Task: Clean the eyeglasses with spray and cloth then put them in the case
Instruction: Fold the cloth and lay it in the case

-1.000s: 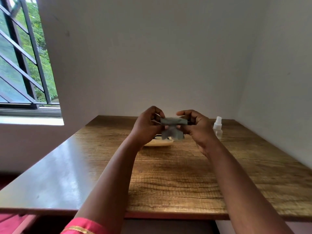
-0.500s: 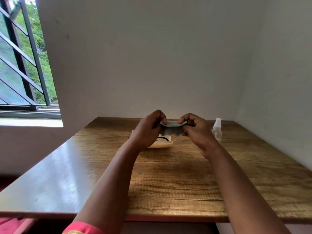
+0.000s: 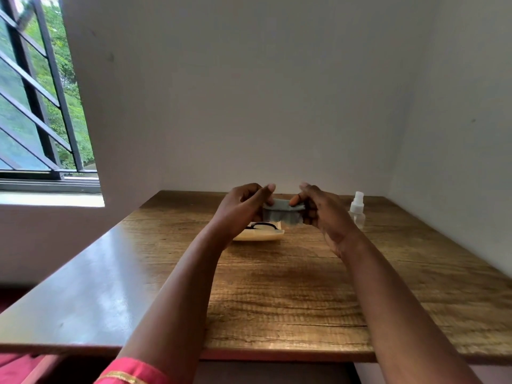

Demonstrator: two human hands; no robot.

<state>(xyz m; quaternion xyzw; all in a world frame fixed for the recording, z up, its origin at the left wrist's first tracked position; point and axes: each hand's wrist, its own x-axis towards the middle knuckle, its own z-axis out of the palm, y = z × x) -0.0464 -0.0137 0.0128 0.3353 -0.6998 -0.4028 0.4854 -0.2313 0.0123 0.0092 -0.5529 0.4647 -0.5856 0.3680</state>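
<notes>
Since the earlier frame, both hands have been raised slightly, the grey cloth (image 3: 282,213) kept stretched between them. It is pinched by curled fingers of the left hand (image 3: 243,209) and right hand (image 3: 318,210). Black eyeglasses (image 3: 261,226) lie in the open cream case (image 3: 260,235) on the wooden table (image 3: 277,286), below the cloth. A spray bottle (image 3: 357,209) stands to the right.

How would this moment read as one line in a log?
both hands, left and right, pinch grey cloth | glasses in open case | spray bottle untouched
</notes>
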